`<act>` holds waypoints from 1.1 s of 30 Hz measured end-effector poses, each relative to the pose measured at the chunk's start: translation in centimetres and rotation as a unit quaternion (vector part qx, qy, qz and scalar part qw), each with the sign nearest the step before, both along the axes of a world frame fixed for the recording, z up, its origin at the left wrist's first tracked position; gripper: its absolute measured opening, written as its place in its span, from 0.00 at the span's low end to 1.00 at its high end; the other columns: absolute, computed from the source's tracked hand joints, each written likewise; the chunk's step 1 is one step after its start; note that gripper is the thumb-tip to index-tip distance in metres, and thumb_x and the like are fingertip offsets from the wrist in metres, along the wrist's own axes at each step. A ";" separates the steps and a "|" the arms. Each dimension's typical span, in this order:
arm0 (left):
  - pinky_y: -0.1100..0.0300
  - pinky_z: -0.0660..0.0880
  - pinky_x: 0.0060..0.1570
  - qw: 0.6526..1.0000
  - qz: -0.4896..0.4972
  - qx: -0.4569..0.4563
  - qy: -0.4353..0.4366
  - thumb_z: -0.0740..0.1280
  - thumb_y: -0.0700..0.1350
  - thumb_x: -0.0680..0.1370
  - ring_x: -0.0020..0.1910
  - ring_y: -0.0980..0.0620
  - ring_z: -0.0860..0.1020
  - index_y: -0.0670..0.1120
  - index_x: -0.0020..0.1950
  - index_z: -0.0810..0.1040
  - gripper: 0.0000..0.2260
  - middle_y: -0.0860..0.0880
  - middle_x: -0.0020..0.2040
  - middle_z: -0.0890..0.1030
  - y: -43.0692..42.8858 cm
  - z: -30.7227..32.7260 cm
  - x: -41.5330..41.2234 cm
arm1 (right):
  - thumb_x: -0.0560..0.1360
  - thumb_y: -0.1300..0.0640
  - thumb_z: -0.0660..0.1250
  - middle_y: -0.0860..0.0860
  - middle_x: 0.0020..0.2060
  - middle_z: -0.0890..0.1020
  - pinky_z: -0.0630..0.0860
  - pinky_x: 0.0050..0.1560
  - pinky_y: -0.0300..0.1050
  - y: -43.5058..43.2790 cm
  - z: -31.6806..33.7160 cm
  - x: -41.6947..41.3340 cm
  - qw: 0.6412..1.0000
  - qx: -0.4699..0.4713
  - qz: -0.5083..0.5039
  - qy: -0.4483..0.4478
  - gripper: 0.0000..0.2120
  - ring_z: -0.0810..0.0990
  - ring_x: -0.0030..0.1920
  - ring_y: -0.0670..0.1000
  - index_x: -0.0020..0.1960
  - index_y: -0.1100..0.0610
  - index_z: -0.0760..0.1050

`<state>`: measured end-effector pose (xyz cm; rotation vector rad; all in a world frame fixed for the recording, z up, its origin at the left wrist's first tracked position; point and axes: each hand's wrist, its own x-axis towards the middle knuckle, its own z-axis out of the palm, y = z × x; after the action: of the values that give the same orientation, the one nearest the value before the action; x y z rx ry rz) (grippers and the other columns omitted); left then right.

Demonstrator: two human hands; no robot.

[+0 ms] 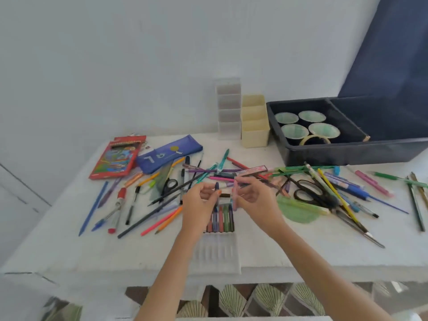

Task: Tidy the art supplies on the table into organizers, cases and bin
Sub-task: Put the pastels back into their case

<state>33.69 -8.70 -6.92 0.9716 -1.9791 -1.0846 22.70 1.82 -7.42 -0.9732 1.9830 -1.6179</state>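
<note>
Above the open marker case (217, 251), your left hand (199, 207) pinches a dark blue marker (217, 186), and your right hand (259, 202) grips a pink marker (235, 200).

Plain wall (115, 66), pale grey-white with a cool bluish cast, fills the upper half of the view. White table (324, 251) stands in front of it, back edge against the wall. Its top looks painted and slightly rough. The front edge is thick, with thin dark cracks near the left corner. To the left, lower down, is a white panel (16, 200) with thin dark seams, door or cupboard, cannot tell which. Below the table's front edge the floor (266, 300) shows brown with cream fan-shaped ribbed motifs. Light is soft and even, shadows on the tabletop only faint.
</note>
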 end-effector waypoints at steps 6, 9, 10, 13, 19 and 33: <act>0.75 0.71 0.33 0.998 0.033 0.045 -0.036 0.72 0.38 0.72 0.33 0.61 0.74 0.42 0.46 0.79 0.05 0.53 0.34 0.77 -2.8 -0.7 4.6 | 0.70 0.65 0.73 0.55 0.39 0.82 0.82 0.41 0.47 -2.9 -0.6 4.6 0.998 0.028 0.031 -0.046 0.18 0.82 0.37 0.52 0.57 0.52 0.75; 0.74 0.72 0.33 0.996 0.024 0.073 -0.054 0.72 0.38 0.72 0.34 0.60 0.75 0.42 0.46 0.79 0.05 0.53 0.35 0.78 -3.6 -1.3 5.9 | 0.69 0.67 0.73 0.55 0.37 0.82 0.82 0.41 0.51 -3.7 -1.0 6.3 0.996 0.018 0.056 -0.073 0.18 0.83 0.35 0.51 0.55 0.54 0.76; 0.73 0.73 0.34 0.995 0.021 0.081 -0.054 0.72 0.38 0.72 0.34 0.59 0.76 0.43 0.46 0.79 0.04 0.53 0.35 0.78 -3.8 -1.4 6.2 | 0.69 0.67 0.73 0.55 0.37 0.83 0.82 0.41 0.51 -3.9 -1.0 6.6 0.996 0.019 0.054 -0.073 0.18 0.84 0.35 0.52 0.55 0.54 0.76; 0.64 0.78 0.40 0.994 0.017 0.086 -0.065 0.72 0.39 0.72 0.36 0.55 0.77 0.42 0.46 0.80 0.05 0.51 0.36 0.79 -4.0 -1.5 6.6 | 0.69 0.67 0.73 0.56 0.36 0.83 0.82 0.38 0.46 -4.3 -1.0 7.4 0.995 0.019 0.044 -0.085 0.18 0.84 0.35 0.52 0.56 0.57 0.76; 0.74 0.70 0.31 0.991 0.025 0.059 -0.114 0.72 0.41 0.73 0.34 0.61 0.75 0.44 0.47 0.80 0.05 0.53 0.36 0.78 -3.9 -1.9 6.7 | 0.68 0.65 0.75 0.53 0.35 0.84 0.82 0.41 0.45 -4.6 -1.4 8.1 0.997 0.031 0.031 -0.068 0.17 0.83 0.36 0.51 0.54 0.55 0.77; 0.72 0.74 0.40 0.989 -0.050 0.076 -0.118 0.62 0.29 0.76 0.42 0.53 0.78 0.41 0.56 0.80 0.14 0.47 0.46 0.80 -3.7 -3.1 7.8 | 0.71 0.62 0.72 0.49 0.47 0.71 0.71 0.39 0.24 -5.9 -1.6 8.3 0.969 0.153 0.087 0.172 0.20 0.72 0.36 0.42 0.62 0.58 0.75</act>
<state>41.51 -12.36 -10.06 1.1354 -2.1804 -1.2390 31.03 -4.06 -9.06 -1.3266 2.2098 -1.0617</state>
